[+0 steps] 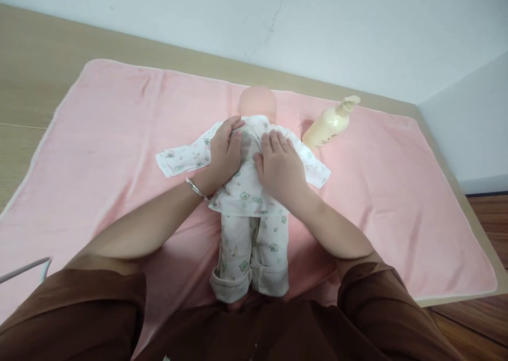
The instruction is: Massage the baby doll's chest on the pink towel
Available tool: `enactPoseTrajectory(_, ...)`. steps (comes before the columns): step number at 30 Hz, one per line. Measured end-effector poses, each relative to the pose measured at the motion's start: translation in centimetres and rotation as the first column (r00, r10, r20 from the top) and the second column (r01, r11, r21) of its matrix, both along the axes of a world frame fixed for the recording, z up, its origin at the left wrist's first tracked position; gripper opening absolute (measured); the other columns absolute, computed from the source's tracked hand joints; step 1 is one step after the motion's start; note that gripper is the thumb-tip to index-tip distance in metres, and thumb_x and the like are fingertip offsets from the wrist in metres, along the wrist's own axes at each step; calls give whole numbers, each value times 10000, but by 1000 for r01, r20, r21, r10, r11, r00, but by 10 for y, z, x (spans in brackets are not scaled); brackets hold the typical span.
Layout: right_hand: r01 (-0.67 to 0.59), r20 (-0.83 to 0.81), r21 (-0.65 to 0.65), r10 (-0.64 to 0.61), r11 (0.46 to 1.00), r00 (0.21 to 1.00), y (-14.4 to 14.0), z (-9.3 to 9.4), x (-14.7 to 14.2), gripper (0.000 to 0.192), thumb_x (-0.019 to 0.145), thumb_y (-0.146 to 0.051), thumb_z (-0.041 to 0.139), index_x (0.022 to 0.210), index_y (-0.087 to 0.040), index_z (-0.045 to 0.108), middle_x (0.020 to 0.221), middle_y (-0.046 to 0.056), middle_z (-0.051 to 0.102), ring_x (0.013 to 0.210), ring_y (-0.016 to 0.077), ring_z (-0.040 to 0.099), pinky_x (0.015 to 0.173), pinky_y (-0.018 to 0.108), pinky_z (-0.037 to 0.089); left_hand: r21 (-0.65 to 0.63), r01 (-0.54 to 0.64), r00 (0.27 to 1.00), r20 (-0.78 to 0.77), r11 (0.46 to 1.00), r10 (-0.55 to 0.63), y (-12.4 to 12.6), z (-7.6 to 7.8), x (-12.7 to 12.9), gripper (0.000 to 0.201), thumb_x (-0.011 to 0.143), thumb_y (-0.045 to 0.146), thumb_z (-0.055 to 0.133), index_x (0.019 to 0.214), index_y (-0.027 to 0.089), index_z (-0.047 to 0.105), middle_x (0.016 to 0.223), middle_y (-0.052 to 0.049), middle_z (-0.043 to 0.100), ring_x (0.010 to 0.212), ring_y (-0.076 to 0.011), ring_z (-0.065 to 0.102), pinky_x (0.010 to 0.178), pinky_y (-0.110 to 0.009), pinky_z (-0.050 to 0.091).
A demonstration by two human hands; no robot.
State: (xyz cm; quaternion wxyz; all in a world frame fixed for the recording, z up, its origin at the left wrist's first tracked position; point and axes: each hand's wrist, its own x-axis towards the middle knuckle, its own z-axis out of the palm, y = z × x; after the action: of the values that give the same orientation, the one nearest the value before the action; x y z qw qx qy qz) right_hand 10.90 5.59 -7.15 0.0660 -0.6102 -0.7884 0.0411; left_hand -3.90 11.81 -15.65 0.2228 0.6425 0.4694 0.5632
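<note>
Hands (226,152) flat on doll (248,191) (bottle (329,125) print unreadable)

Doll (248,191): face blurred at upper centre; chest hidden under left hand (225,152) and right hand (281,168); feet hidden at lower centre. Bottle (331,125): label print too small to read. Grey bar (24,268): cut by left edge. Pink towel (99,154): near edge hidden behind brown sleeves (79,318).

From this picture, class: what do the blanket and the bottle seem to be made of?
Blanket: soft pink fleece or terry, probably; matt, fuzzy, gently creased. Bottle: cream plastic, apparently; smooth, faintly shiny, with a pump top.
</note>
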Motion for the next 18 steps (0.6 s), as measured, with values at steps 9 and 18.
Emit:
enactPoseTrajectory(9,-137,-160,-54,127,989,979,33,-8,13,633,1049,-393,450,1627,-149,358,1739,48,275,1644,309,200,1366,557,190,12,4,1000,-4,1000,-4,-1,0,-1,289,985,218,468,1216,208,641,1280,-75,735,1222,-229,682,1100,-409,552)
enactPoseTrajectory(18,-214,-31,59,216,975,976,-8,-13,-14,554,1036,-184,319,1562,-113,477,1687,130,386,1623,331,264,1351,594,183,29,-64,989,-128,998,67,-2,1,-1,304,996,283,424,1196,211,642,1229,-72,739,1161,-243,678,1050,-448,564)
